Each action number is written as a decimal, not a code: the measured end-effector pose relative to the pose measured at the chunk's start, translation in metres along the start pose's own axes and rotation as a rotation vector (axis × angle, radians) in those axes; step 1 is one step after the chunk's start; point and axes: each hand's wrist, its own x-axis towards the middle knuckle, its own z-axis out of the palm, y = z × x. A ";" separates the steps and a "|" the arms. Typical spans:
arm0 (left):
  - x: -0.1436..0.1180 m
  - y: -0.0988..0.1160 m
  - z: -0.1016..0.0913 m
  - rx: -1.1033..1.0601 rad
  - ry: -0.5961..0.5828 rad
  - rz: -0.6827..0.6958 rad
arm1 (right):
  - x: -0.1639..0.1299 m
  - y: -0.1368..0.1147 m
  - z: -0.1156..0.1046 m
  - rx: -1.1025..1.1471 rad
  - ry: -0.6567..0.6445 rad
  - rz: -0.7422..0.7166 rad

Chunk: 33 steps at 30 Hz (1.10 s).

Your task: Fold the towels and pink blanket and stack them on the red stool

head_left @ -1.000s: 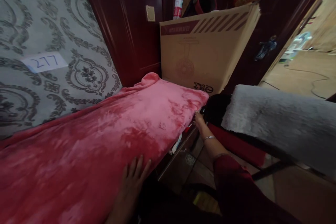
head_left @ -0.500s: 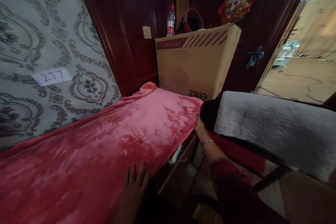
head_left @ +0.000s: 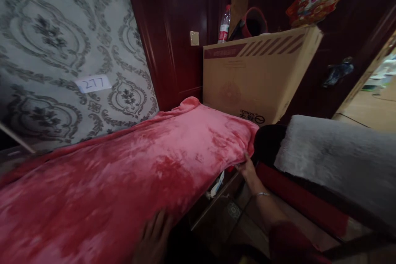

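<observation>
A pink blanket lies spread over a bed, running from 8 o'clock up to the centre. The right hand, just right of centre, has its grip clenched on the blanket's far corner edge, with a bracelet on the wrist and a dark red sleeve behind it at 5 o'clock. The left hand at 6 o'clock lies flat on the blanket's near edge, fingers spread, grip released. At 1 o'clock a cardboard box stands just behind the blanket's end, with a bottle on top. A grey rug lies at 3 o'clock. The wall at 10 o'clock bears a label.
</observation>
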 end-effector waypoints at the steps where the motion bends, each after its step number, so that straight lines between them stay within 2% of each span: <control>1: -0.008 -0.003 -0.002 0.017 -0.012 -0.050 | -0.005 0.005 0.000 0.008 -0.020 0.039; 5: -0.026 -0.005 -0.012 0.050 -0.017 -0.097 | -0.020 0.012 -0.005 0.045 -0.091 0.145; 8: -0.021 -0.001 -0.018 0.048 0.028 -0.098 | -0.018 0.002 -0.011 0.092 -0.092 0.162; 11: -0.014 0.001 -0.026 0.050 0.085 -0.106 | -0.011 -0.014 -0.017 0.118 -0.070 0.104; 14: -0.016 -0.004 -0.037 -0.010 0.214 -0.024 | -0.011 -0.021 -0.023 0.219 -0.004 0.127; 16: -0.022 -0.006 -0.042 -0.046 0.318 0.038 | -0.017 -0.018 -0.024 0.263 0.031 0.186; 18: -0.026 -0.005 -0.045 -0.055 0.369 0.053 | -0.026 -0.012 -0.024 0.269 0.031 0.227; 22: -0.025 -0.001 -0.050 -0.013 0.342 0.049 | -0.047 -0.007 -0.019 0.289 -0.141 0.343; 25: -0.022 -0.001 -0.053 0.000 0.342 0.039 | -0.058 -0.015 -0.014 0.246 -0.285 0.433; 28: -0.021 -0.006 -0.059 -0.059 0.383 0.001 | -0.061 -0.040 -0.010 0.244 -0.305 0.358; 33: -0.026 -0.024 -0.083 -0.143 0.409 -0.033 | -0.066 -0.084 -0.010 0.260 -0.317 0.163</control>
